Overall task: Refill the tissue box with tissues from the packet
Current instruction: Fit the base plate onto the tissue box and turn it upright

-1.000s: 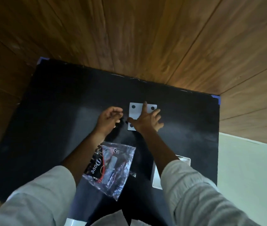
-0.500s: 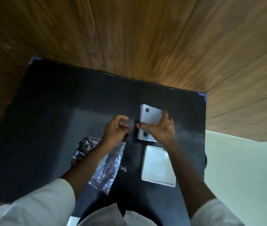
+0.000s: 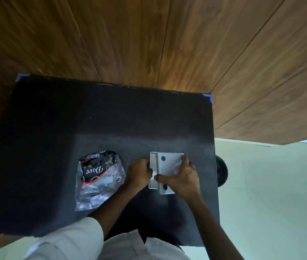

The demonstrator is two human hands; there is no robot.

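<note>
The white tissue box point(image 3: 153, 167) lies on the black table point(image 3: 111, 132), right of centre. A white lid panel with black dots point(image 3: 169, 165) rests over the box, shifted to the right so the box's left strip shows. My right hand point(image 3: 183, 178) grips this panel, thumb on its near left edge and fingers at its right side. My left hand point(image 3: 139, 172) is curled against the box's left wall. The clear plastic tissue packet point(image 3: 97, 178), with black and red "Dove" print, lies crumpled to the left of my left hand. No tissues are visible.
A dark round object point(image 3: 222, 171) sits just past the table's right edge over a pale floor point(image 3: 270, 194). Wood panelling point(image 3: 149, 44) rises behind the table. Blue tape marks the far corners point(image 3: 210, 96). My white sleeves fill the near edge.
My right hand picked the dotted panel up from farther back on the table and brought it over the white box. My left hand moved to the box's left side.
</note>
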